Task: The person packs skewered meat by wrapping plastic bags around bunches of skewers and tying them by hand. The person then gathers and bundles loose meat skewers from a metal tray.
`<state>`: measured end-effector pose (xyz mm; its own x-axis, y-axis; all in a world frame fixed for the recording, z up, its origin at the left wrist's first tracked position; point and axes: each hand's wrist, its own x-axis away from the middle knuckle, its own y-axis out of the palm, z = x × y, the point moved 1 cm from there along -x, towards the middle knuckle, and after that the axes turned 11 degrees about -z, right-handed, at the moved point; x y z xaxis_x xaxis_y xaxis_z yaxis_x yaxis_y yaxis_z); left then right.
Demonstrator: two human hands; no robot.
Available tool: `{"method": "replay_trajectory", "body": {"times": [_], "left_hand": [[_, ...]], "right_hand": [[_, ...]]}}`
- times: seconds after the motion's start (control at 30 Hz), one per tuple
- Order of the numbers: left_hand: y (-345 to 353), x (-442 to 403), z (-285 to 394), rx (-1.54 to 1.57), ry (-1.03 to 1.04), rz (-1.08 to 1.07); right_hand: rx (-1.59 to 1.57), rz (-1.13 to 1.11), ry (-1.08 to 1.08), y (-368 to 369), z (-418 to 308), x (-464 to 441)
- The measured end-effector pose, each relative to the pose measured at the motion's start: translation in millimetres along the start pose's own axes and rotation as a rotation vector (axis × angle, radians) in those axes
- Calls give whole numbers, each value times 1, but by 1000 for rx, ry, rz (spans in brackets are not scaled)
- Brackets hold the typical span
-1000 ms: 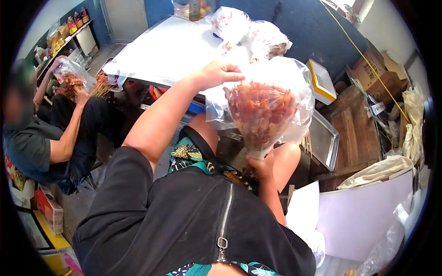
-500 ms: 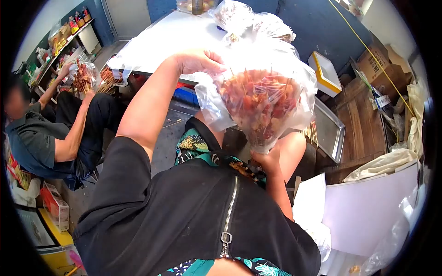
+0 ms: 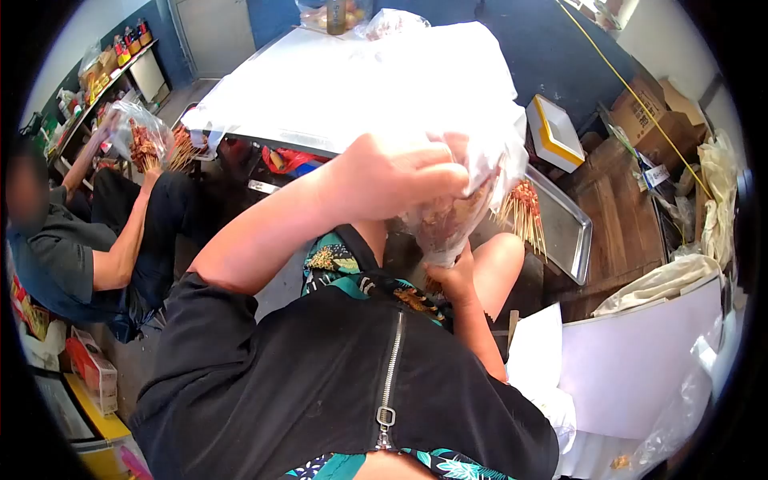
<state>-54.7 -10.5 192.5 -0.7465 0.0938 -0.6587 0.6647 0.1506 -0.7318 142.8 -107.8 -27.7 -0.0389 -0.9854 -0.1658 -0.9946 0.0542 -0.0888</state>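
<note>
A clear plastic bag of meat skewers (image 3: 446,218) hangs over my lap, its narrow end pointing down. My left hand (image 3: 396,178) is closed on the bag's upper part, with the plastic bunched around its fingers. Lower down, my right hand (image 3: 454,278) wraps round the narrow bottom end, where the sticks gather. My left hand and the crumpled plastic hide part of the meat. Just beyond the bag, more skewers (image 3: 524,206) lie on a metal tray (image 3: 578,244).
A table with a white cover (image 3: 320,80) stands ahead, bearing a bottle (image 3: 336,18) and a filled bag (image 3: 394,24). At left, a seated person (image 3: 72,248) holds another bag of skewers (image 3: 144,144). A foam box (image 3: 554,132) and cardboard box (image 3: 660,112) are at right.
My left hand has moved right and down across the bag, gathering its spread top together. The bag is now narrower. My right hand still holds the bottom.
</note>
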Motion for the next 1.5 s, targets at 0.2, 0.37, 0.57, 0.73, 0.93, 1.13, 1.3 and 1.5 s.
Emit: {"method": "replay_trajectory", "body": {"times": [0.2, 0.37, 0.57, 0.73, 0.93, 1.13, 1.3, 1.5], "left_hand": [[1, 8, 3, -93, -343, 9], [18, -16, 11, -141, -87, 198], [13, 15, 24, -223, 108, -108], [-4, 72, 0, -246, -341, -129], [33, 104, -52, -109, -524, 127], [24, 151, -74, -119, -749, 186], [21, 139, -4, 23, -310, 31], [-11, 92, 68, 137, 58, 54]], "right_hand": [[2, 35, 14, -3, -10, 1], [18, 34, 28, 3, -11, -2], [-31, -23, 19, -4, -10, 4], [-22, 41, 41, -16, -13, 3], [-94, 3, -66, -8, -27, -11], [-190, 63, -7, 4, -46, -4], [166, -203, -441, -48, 12, -19], [-150, -43, -203, -27, -16, -27]]}}
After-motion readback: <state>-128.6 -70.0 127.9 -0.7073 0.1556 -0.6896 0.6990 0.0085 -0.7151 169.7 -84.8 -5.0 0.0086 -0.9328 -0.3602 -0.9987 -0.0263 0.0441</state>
